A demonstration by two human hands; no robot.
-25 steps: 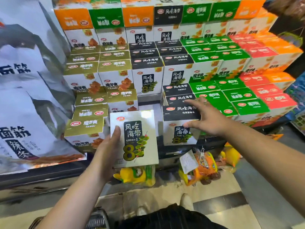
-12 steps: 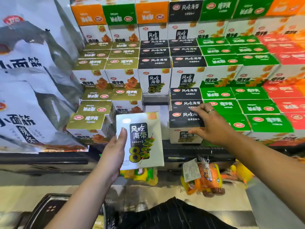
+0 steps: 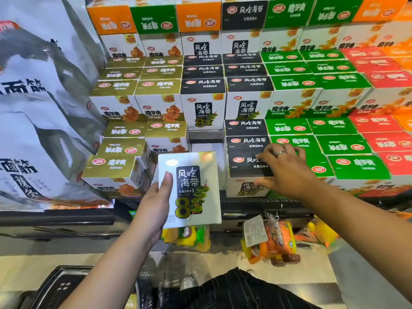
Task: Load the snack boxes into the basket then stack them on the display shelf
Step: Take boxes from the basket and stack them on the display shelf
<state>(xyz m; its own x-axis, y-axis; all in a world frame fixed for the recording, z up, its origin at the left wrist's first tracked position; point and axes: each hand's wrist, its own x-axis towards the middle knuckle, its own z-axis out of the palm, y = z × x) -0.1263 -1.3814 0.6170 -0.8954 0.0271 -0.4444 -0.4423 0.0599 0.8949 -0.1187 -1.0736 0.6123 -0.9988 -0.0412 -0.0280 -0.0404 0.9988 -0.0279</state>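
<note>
Stage: stacking, well advanced. Display shelf (image 3: pixel 245 207), far: snack boxes in colour blocks, one gap left of the black-topped stack. Left hand (image 3: pixel 156 204) grips a kelp box (image 3: pixel 191 188) upright, just in front of that gap. Right hand (image 3: pixel 287 172) pinches the front black-topped box (image 3: pixel 247 172), thumb on its face. Basket (image 3: pixel 60 286), near left: contents hidden, possibly more to shelve

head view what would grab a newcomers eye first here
The wall of stacked boxes, banded gold, black, green and red, fills the shelf. At centre the left hand holds up a white snack box, while the right hand grips a black-topped box at the shelf's front edge.
</note>
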